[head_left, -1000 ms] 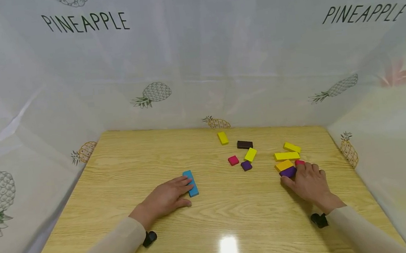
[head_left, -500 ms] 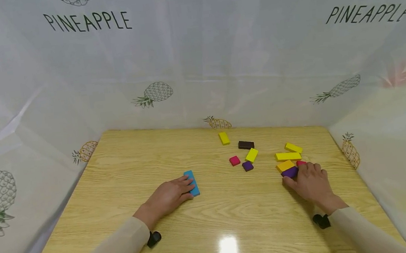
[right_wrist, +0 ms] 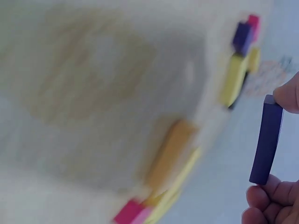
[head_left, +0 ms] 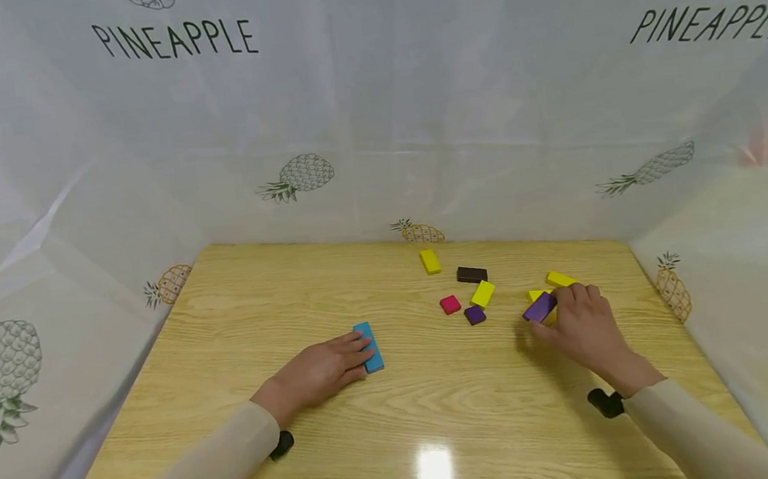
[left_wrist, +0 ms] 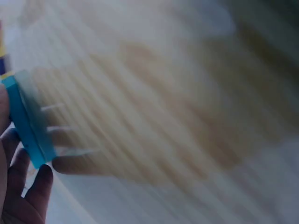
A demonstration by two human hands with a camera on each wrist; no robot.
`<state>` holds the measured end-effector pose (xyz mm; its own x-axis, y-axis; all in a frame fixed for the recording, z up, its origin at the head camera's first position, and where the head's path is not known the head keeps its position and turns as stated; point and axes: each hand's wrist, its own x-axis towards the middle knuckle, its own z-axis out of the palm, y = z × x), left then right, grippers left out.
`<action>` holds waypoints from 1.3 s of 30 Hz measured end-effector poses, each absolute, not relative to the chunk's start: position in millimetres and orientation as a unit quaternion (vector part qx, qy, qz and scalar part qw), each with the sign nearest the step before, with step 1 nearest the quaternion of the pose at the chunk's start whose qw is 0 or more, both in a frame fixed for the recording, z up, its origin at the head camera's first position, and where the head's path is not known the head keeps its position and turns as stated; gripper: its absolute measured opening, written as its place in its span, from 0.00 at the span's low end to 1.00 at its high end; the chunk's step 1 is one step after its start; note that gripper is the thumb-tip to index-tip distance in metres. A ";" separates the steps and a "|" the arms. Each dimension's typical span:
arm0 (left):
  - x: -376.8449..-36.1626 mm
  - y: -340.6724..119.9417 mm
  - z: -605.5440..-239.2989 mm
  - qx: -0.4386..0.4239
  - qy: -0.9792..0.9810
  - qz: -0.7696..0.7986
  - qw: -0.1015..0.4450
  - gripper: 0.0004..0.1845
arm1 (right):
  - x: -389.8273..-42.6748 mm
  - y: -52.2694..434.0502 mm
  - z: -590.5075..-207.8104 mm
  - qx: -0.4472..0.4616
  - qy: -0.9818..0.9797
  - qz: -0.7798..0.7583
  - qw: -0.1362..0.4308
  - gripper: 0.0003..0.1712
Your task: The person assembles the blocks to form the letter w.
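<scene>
In the head view my left hand lies over a long blue block on the table. The left wrist view shows the thumb and fingers about the ends of this blue block. My right hand pinches a purple block between thumb and fingers, tilted above the table. Close up in the right wrist view, the held purple block has a finger or thumb at each end. Below it lie an orange block and a pink block, partly hidden in the head view.
Toward the table's middle back lie a black block, a yellow block, a pink block and a small purple block. Another yellow block sits farther back. A pineapple-print curtain surrounds the wooden table.
My right hand has taken the purple block and lifted it off the table, away from the orange block. My left thumb has come in against the near end of the blue block.
</scene>
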<state>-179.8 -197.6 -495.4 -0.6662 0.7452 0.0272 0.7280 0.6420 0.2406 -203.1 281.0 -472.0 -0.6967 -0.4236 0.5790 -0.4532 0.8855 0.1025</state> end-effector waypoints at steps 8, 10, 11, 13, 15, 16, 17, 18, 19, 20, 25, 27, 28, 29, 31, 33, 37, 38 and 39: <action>-179.4 -202.5 -496.8 0.425 0.899 0.103 0.031 0.29 | -221.5 217.1 -457.4 0.291 -0.921 0.062 0.251 0.34; -179.9 -201.2 -496.7 0.419 0.902 0.100 0.037 0.29 | -225.8 200.0 -454.5 0.294 -0.927 0.069 0.224 0.34; -180.2 -200.3 -496.1 0.418 0.903 0.097 0.038 0.29 | -228.5 191.7 -453.9 0.297 -0.927 0.069 0.217 0.35; -180.9 -198.9 -495.1 0.414 0.905 0.090 0.040 0.28 | -233.6 174.8 -452.9 0.303 -0.928 0.069 0.205 0.34; -181.1 -198.1 -494.5 0.412 0.906 0.088 0.038 0.27 | -238.5 158.2 -452.6 0.316 -0.925 0.065 0.200 0.33; -181.1 -197.6 -494.1 0.409 0.907 0.088 0.039 0.27 | -241.2 150.7 -453.3 0.326 -0.921 0.061 0.205 0.32; -180.9 -197.2 -494.1 0.407 0.908 0.088 0.039 0.26 | -243.8 143.3 -453.9 0.336 -0.917 0.056 0.208 0.32; -180.8 -196.8 -494.3 0.404 0.909 0.091 0.042 0.26 | -245.9 136.4 -454.3 0.344 -0.915 0.052 0.205 0.31; -180.8 -196.2 -494.7 0.401 0.910 0.094 0.043 0.25 | -248.0 129.8 -454.7 0.350 -0.914 0.047 0.201 0.31; -180.8 -195.6 -494.7 0.398 0.911 0.097 0.046 0.25 | -250.0 123.6 -455.3 0.354 -0.914 0.044 0.194 0.32; -181.2 -194.9 -495.6 0.390 0.912 0.111 0.060 0.26 | -259.6 97.3 -455.6 0.361 -0.919 0.036 0.157 0.34; -181.3 -195.3 -496.2 0.390 0.912 0.111 0.067 0.28 | -263.2 89.0 -455.7 0.360 -0.921 0.035 0.146 0.35; -181.5 -195.7 -496.5 0.392 0.911 0.109 0.066 0.29 | -265.0 85.0 -455.9 0.360 -0.921 0.035 0.142 0.35; -181.6 -196.1 -496.8 0.393 0.911 0.105 0.067 0.30 | -266.8 81.1 -456.1 0.362 -0.922 0.034 0.136 0.35; -182.2 -196.5 -497.0 0.391 0.912 0.098 0.072 0.31 | -270.8 73.9 -457.4 0.366 -0.921 0.034 0.126 0.36; -182.8 -196.6 -496.6 0.390 0.913 0.091 0.077 0.32 | -274.7 67.4 -458.6 0.375 -0.919 0.031 0.118 0.36; -183.2 -196.6 -496.5 0.393 0.912 0.091 0.079 0.33 | -282.7 56.1 -461.7 0.393 -0.914 0.025 0.098 0.36; -183.2 -196.5 -496.3 0.394 0.911 0.093 0.078 0.33 | -284.8 53.8 -462.5 0.397 -0.912 0.023 0.095 0.36; -183.2 -196.3 -496.0 0.396 0.910 0.092 0.076 0.33 | -286.9 51.7 -463.6 0.400 -0.912 0.020 0.091 0.36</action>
